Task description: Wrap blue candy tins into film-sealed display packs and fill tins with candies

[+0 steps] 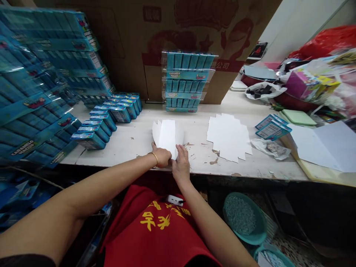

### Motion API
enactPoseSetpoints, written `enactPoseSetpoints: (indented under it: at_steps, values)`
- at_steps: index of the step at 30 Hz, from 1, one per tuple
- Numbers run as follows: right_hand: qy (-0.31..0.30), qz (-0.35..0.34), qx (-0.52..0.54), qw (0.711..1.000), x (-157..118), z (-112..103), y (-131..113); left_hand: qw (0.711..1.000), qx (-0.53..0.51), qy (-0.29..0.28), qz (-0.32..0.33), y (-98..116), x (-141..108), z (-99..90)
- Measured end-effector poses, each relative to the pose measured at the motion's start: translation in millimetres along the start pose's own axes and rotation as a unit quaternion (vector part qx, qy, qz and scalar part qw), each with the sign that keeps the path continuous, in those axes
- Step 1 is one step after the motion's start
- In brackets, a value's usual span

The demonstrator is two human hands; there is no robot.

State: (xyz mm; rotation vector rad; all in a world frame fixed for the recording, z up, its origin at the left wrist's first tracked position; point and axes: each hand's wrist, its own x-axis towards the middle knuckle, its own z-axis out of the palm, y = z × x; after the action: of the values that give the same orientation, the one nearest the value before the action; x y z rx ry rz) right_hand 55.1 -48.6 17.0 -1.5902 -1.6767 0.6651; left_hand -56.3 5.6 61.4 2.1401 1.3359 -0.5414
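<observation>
A white carton blank (167,134) lies at the front middle of the table, its side flaps partly raised. My left hand (161,155) closes on its near left corner, fingers bent over the card. At the near right corner my right hand (181,163) pinches the card, with the thumb close to my left fingers. To the right a few flat white blanks (229,137) lie stacked on the table. Rows of small blue boxes (96,128) stand to the left of my hands. Behind the blank rises a stack of wrapped blue display packs (185,83).
Tall piles of blue packs (36,104) fill the left side. A big brown carton (122,48) stands at the back. Loose blue boxes (272,127), crumpled paper (269,147) and bags are on the right. Green basins (260,235) sit below the table edge.
</observation>
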Motion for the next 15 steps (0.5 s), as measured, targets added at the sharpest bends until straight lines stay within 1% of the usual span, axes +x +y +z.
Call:
enactPoseSetpoints:
  at_steps: [3,5,7,8,9,10,11,12,13,14,15]
  values:
    - [-0.019,0.015,-0.005,1.000,-1.8,-4.1,4.2,0.999,-0.023,-0.047,-0.009,2.3,3.4,-4.0]
    - [-0.061,0.005,-0.021,0.998,-4.3,-13.7,4.1,0.997,-0.036,-0.073,0.008,0.4,-1.5,-4.5]
    - [-0.111,-0.046,-0.053,0.991,-3.0,-28.6,-0.1,0.993,-0.052,-0.101,0.039,-5.8,-12.6,-5.8]
    - [-0.128,-0.085,-0.071,0.986,0.5,-36.6,-3.7,0.991,-0.064,-0.103,0.063,-11.0,-19.4,-7.2]
    - [-0.137,-0.126,-0.087,0.979,6.3,-44.1,-8.2,0.989,-0.083,-0.084,0.089,-17.9,-26.2,-9.3]
    - [-0.138,-0.163,-0.100,0.972,14.1,-50.4,-13.4,0.987,-0.108,-0.041,0.109,-26.5,-32.1,-11.8]
    - [-0.131,-0.186,-0.113,0.967,23.4,-55.2,-19.3,0.984,-0.137,0.026,0.114,-36.8,-36.1,-14.7]
    - [-0.123,-0.196,-0.125,0.965,33.1,-58.4,-26.1,0.975,-0.165,0.107,0.100,-48.3,-37.5,-17.6]
    - [-0.125,-0.196,-0.138,0.963,42.1,-60.4,-34.0,0.962,-0.189,0.188,0.066,-60.6,-36.2,-20.3]
    - [-0.139,-0.195,-0.147,0.960,49.0,-61.5,-43.0,0.945,-0.206,0.253,0.016,-73.0,-32.0,-22.6]
    - [-0.168,-0.200,-0.146,0.954,52.6,-61.9,-53.3,0.930,-0.220,0.291,-0.044,-85.0,-25.3,-24.5]
